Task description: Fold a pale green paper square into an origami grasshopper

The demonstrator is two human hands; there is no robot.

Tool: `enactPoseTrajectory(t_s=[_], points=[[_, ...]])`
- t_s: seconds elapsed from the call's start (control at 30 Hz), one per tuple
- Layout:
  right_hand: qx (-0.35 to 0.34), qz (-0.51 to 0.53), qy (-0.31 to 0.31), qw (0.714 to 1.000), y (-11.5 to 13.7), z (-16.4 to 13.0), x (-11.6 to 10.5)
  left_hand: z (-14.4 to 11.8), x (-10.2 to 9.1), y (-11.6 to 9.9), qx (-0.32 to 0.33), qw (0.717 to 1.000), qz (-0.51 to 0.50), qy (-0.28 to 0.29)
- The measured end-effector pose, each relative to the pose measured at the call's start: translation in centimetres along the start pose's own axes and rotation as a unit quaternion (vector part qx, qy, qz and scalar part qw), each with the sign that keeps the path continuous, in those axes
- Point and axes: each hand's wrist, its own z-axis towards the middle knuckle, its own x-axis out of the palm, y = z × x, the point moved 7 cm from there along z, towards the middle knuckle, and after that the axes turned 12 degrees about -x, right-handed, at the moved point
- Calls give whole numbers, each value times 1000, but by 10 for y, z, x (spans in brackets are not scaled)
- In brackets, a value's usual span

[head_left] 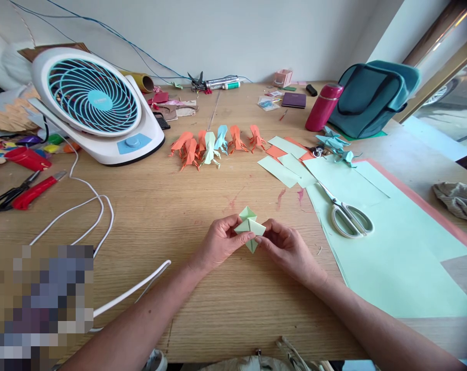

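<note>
Both hands meet over the table's front middle, around a small piece of folded pale green paper with pointed flaps. My left hand pinches its left side, the thumb lying across the front. On the right side, the fingertips of my right hand are closed on the paper's lower edge. Parts of the paper are hidden behind the fingers. Farther back stands a row of folded paper figures, among them an orange one, a pale green one and a blue one.
White-handled scissors lie on large pale green sheets at right. Small cut paper pieces lie behind them. A fan stands back left, its white cord looping nearby. A pink bottle stands beside a teal bag.
</note>
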Motion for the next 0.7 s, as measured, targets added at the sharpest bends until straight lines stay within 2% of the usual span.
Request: enactPoseTrajectory(t_s=[0.17, 0.4, 0.7], points=[[-35, 38, -22, 998, 9, 2, -3, -3, 4, 5, -7, 1000, 20, -8], [-28, 51, -25, 998, 7, 0, -3, -12, 19, 6, 15, 996, 84, -5], [11, 144, -55, 988, 8, -1, 1, -19, 23, 1, 17, 992, 118, -28]])
